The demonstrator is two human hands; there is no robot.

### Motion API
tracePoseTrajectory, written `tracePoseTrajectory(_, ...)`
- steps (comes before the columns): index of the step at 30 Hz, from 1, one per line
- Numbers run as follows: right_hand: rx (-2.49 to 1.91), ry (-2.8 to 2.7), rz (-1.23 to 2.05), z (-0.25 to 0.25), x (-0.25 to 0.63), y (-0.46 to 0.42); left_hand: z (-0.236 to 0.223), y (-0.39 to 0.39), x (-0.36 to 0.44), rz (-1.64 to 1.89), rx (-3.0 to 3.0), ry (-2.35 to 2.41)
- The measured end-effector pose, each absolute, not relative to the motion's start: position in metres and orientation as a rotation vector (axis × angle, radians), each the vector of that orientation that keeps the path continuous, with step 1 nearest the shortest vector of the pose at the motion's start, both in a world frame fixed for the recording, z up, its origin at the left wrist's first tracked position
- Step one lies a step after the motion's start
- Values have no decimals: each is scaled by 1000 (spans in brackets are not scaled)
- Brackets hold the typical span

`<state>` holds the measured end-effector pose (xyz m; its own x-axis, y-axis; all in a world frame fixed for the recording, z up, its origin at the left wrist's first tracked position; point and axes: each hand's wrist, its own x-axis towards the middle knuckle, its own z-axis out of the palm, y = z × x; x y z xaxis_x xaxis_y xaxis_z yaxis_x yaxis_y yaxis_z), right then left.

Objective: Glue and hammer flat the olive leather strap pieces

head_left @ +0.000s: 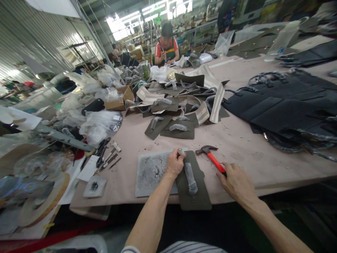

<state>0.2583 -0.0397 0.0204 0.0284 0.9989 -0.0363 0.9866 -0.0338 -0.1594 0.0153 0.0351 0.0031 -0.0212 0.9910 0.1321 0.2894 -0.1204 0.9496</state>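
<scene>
My left hand [174, 163] is closed around a short tool with a rounded metallic top; its lower part is hidden by my fingers. Beneath and beside that hand lies an olive-grey panel [201, 188] with a plastic-wrapped handle [190, 177] along it. The panel partly covers a worn grey slab [151, 170] and sticks out past the table's front edge. To the right, my right hand [237, 182] grips the red handle of a claw hammer [214, 161]. The hammer's head rests on or just above the table; I cannot tell which.
Similar panels with wrapped handles [177, 128] are piled ahead. Black bag pieces [286, 102] spread across the right. Hand tools [109, 158] and a small dish [94, 186] lie left, beside plastic bags [97, 126]. A co-worker [167, 47] sits across the table [242, 147].
</scene>
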Motion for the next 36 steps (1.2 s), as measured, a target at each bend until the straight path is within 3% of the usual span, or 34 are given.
tracePoseTrajectory(2,-2214,-2075,404,15,267,-34,5,35,15,1106,1641,1368)
tracePoseTrajectory(7,-1980,-1381,1475,33,264,-22,2,41,10,1079,1652,1281)
tracePoseTrajectory(9,-1885,-1250,1633,51,255,-21,0,42,9,1090,1629,1254)
tracePoseTrajectory(12,-1778,-1240,1464,80,240,-22,0,41,7,1063,1652,1247)
tracePoseTrajectory(17,-1695,-1892,594,104,231,-18,1,37,7,1052,1695,1261)
tracePoseTrajectory(20,-1770,-2213,507,126,233,-11,-1,36,7,1051,1683,1281)
tracePoseTrajectory(26,-1532,-1605,156,185,223,-9,-4,37,6,1097,1688,1224)
tracePoseTrajectory(28,-1553,-1596,166,173,218,-12,-4,37,6,1105,1685,1230)
tracePoseTrajectory(33,-1973,-2311,537,106,234,-17,-2,35,7,1084,1675,1216)
tracePoseTrajectory(36,-2070,-2357,556,81,254,-15,-2,34,7,1096,1674,1222)
